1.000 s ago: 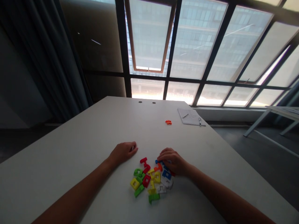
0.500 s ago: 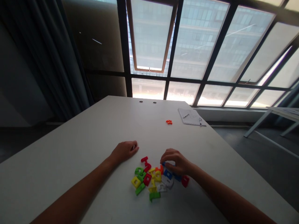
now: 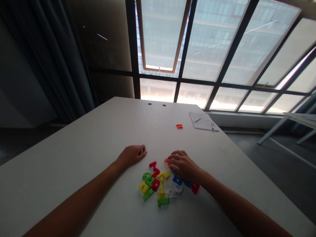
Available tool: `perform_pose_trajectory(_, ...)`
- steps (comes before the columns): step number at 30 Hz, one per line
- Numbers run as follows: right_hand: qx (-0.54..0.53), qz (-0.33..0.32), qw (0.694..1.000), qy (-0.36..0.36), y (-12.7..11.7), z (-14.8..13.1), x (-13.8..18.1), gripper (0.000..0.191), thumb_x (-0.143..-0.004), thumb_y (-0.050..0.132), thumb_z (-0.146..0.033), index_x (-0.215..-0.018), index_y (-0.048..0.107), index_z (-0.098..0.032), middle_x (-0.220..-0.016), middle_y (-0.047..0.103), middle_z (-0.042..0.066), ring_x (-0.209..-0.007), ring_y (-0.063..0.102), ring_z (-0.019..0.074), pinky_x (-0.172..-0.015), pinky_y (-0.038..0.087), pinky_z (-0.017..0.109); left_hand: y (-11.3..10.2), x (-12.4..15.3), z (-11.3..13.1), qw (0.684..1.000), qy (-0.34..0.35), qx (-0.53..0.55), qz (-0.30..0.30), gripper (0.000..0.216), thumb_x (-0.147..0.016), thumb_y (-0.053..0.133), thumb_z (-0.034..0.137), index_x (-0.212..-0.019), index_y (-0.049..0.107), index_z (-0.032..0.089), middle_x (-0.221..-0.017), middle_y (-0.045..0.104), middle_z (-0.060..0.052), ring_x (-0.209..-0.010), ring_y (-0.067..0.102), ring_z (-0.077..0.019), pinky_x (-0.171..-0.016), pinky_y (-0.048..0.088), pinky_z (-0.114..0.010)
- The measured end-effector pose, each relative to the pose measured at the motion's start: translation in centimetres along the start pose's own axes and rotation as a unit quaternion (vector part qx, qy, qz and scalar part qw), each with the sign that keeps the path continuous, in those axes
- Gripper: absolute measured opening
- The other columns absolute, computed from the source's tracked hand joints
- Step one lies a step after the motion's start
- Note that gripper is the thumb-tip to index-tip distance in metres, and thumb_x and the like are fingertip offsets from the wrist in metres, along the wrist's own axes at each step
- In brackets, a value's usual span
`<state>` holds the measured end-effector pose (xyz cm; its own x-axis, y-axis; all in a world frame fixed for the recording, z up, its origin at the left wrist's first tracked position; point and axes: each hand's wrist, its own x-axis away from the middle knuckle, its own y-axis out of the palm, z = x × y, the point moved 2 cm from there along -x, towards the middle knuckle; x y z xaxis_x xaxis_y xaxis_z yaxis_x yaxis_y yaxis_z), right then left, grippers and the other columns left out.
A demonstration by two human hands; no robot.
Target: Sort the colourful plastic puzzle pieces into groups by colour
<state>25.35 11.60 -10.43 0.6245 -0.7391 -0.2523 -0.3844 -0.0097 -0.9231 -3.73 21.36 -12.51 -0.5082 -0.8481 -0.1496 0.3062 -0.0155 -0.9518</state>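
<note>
In the head view, the right hand (image 3: 181,164) has fingers on the near orange piece (image 3: 166,160), right of the far red piece (image 3: 152,164); whether they grip, I cannot tell. Left of that red piece, the left hand (image 3: 133,154) has loosely curled fingers, contents hidden. A light pinch on the orange edges should disturb the yellow piece (image 3: 166,174) least.

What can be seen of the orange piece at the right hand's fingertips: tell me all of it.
The orange piece is small and bright orange, and looks like smooth plastic. Only bits of it show beside and below the fingertips of the right hand, which cover the rest, so its full shape cannot be made out. It is at the far side of the colourful pile, right of a red piece and apart from it. Whether it rests on the white table or is slightly raised is unclear.
</note>
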Motion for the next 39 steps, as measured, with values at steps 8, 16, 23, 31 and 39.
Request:
perform_pose_trajectory(8,0.01,0.055,0.98,0.189,0.3,5.8,0.2,0.049,-0.109,0.029,-0.039,-0.137,0.066,-0.021,-0.138,0.067,0.011,-0.128,0.059,0.0251,-0.111,0.043,0.044,0.0,0.0,0.1,1.0,-0.01,0.005,-0.001,0.028,-0.097,0.049,0.047,-0.09,0.065,0.025,-0.081,0.072,0.0,-0.069,0.062,-0.0162,-0.064,0.038,-0.027)
perform_pose_trajectory(16,-0.009,0.149,0.961,0.232,0.2,6.8,0.9,0.043,-0.095,0.05,-0.026,-0.135,0.065,-0.019,-0.136,0.066,0.011,-0.106,0.067,0.0221,-0.102,0.051,0.037,0.1,0.0,0.0,1.0,0.0,0.001,0.0,0.027,-0.097,0.049,0.047,-0.09,0.064,0.025,-0.08,0.072,0.0,-0.068,0.062,-0.0167,-0.062,0.036,-0.027)
perform_pose_trajectory(23,0.053,0.114,0.982,0.14,0.0,6.5,0.8,0.032,-0.096,0.048,-0.019,-0.114,0.075,-0.022,-0.119,0.073,0.01,-0.113,0.061,0.0258,-0.104,0.046,0.043,0.0,0.0,0.1,1.0,0.002,0.004,0.001,0.028,-0.098,0.048,0.047,-0.09,0.065,0.025,-0.079,0.072,0.0,-0.068,0.062,-0.0172,-0.063,0.036,-0.028)
perform_pose_trajectory(31,0.098,0.078,0.972,0.198,0.1,8.7,0.4,0.035,-0.1,0.047,-0.024,-0.125,0.072,-0.024,-0.131,0.069,0.009,-0.124,0.056,0.0259,-0.108,0.041,0.042,0.2,-0.2,0.0,1.0,0.002,-0.003,0.001,0.027,-0.098,0.049,0.046,-0.088,0.064,0.025,-0.079,0.071,0.0,-0.068,0.062,-0.0173,-0.062,0.034,-0.028)
perform_pose_trajectory(39,0.161,0.108,0.956,0.221,0.6,13.8,-3.0,0.04,-0.096,0.048,-0.018,-0.132,0.066,-0.018,-0.138,0.065,0.009,-0.126,0.055,0.0264,-0.109,0.04,0.04,0.3,-0.4,0.2,1.0,0.006,-0.018,0.003,0.026,-0.098,0.049,0.046,-0.087,0.062,0.026,-0.079,0.072,0.001,-0.07,0.063,-0.0181,-0.062,0.032,-0.029)
